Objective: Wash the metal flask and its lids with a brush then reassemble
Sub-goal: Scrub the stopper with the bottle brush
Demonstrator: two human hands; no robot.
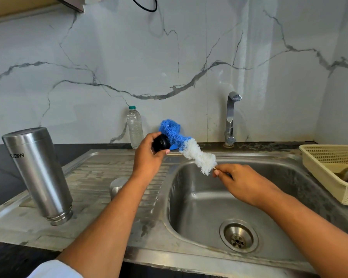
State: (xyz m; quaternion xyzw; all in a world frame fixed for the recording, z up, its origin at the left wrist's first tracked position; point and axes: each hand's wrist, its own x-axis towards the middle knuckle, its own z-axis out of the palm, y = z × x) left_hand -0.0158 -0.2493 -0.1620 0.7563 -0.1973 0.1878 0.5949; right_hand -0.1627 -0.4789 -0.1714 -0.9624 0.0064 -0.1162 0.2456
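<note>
The metal flask [38, 173] stands upside down, mouth on the draining board, at the left. A metal outer lid [118, 186] sits on the board, partly hidden behind my left forearm. My left hand [148, 157] grips a black inner lid [161, 143] above the board's right edge. My right hand [241, 181] pinches the handle of a bottle brush [186, 146] with blue and white bristles. The brush's blue tip lies against the black lid.
The steel sink basin [209, 207] with its drain [238, 235] lies under my right hand. A tap [230, 119] stands behind it, shut off. A plastic water bottle [135, 127] and a blue object stand at the wall. A cream basket [329, 167] sits at the right.
</note>
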